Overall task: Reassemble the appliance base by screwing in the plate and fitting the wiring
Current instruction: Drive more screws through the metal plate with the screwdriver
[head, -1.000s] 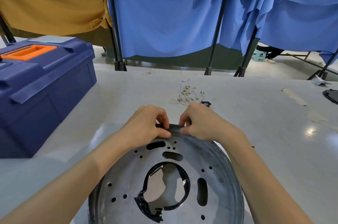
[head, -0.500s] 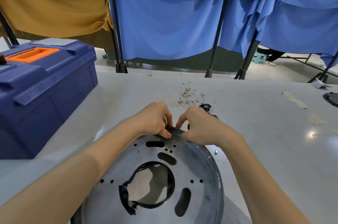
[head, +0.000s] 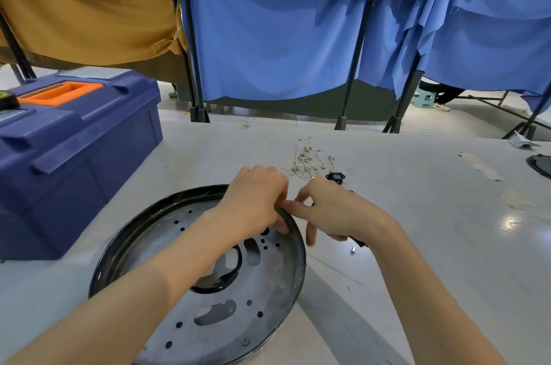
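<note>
I have the plate [head: 262,290] lying flat on the table [head: 432,230], close in front of me. My left hand [head: 253,206] grips its far right rim, fingers curled over the edge with the tips showing on the inner face. My right hand [head: 337,212] sits just outside that same stretch of rim. Its fingers are loose and part spread, and the forefinger reaches in to touch the rim beside my left fingertips. I can make out nothing held in it. A dark bit shows under its heel, and I cannot tell whether the hand has it or it simply lies there.

What matters next is the wires [head: 307,160]. They lie in a small tangle beyond the plate's far right rim, past both hands, with the strands running mostly away from me. A black socket [head: 335,176] lies just to their right, nearer the plate. A small metal piece [head: 353,250] lies off the plate's right edge, close by my right wrist.

My right hand is the nearer one to all three, and my left is busy on the rim. I judge the reach should go forward with the right hand while the left steadies the plate.
</note>
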